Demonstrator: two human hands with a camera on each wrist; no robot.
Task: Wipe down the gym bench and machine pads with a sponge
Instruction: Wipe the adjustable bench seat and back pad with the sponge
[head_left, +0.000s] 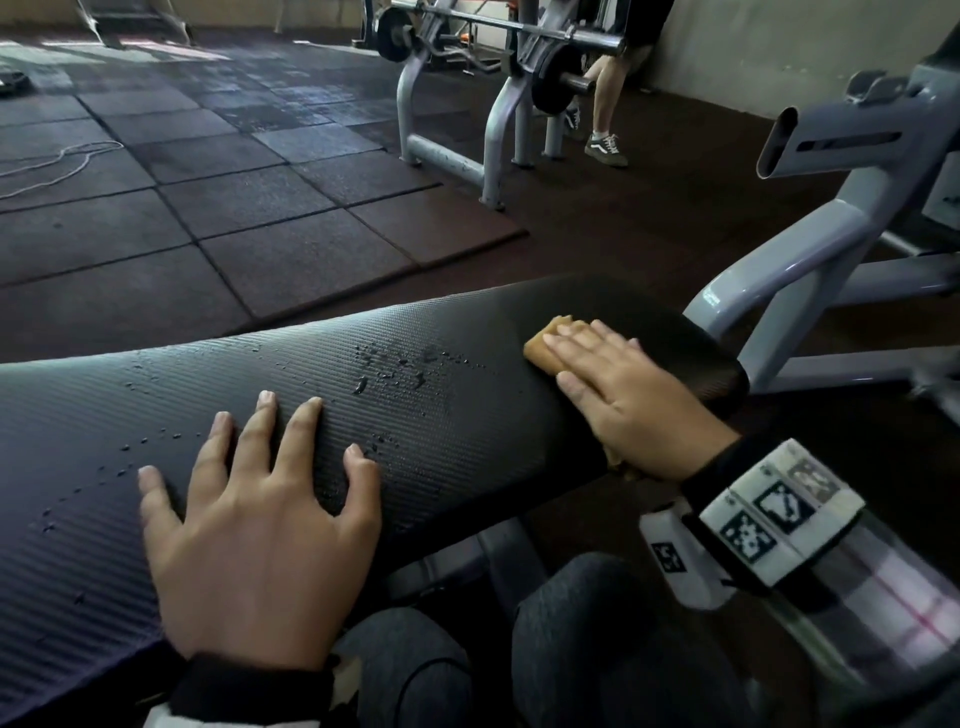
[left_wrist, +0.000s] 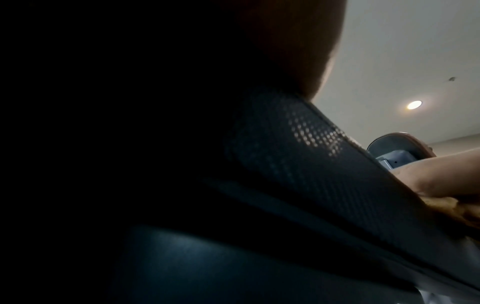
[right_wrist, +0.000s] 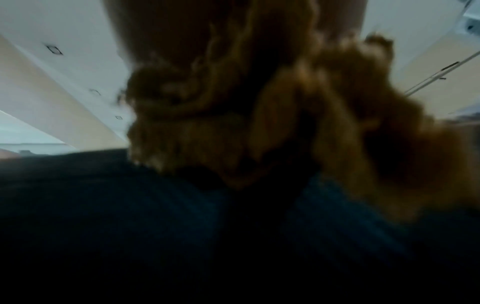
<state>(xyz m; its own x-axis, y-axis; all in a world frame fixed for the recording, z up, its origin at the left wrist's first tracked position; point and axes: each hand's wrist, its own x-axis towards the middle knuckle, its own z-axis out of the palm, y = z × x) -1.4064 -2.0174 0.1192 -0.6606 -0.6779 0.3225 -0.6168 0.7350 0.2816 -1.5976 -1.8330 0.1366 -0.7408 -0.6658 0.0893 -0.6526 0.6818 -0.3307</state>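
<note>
A black ribbed bench pad (head_left: 457, 322) runs across the head view, with water droplets (head_left: 395, 364) beaded near its middle. My left hand (head_left: 260, 493) lies flat on the pad with fingers spread and holds nothing. My right hand (head_left: 628, 395) presses flat on an orange-brown sponge (head_left: 540, 348) near the pad's right end, fingers straight on top of it. The left wrist view shows the pad (left_wrist: 298, 156) edge-on, with the sponge (left_wrist: 446, 207) at far right. The right wrist view is blurred, showing the sponge (right_wrist: 233, 123) on the pad (right_wrist: 130, 195).
A grey machine frame (head_left: 779, 270) stands just beyond the pad's right end. A barbell rack (head_left: 498, 104) and a person's legs (head_left: 605, 104) are at the back. Rubber floor tiles (head_left: 234, 208) with a white rope (head_left: 62, 161) lie to the left. My knees (head_left: 571, 623) are below the pad.
</note>
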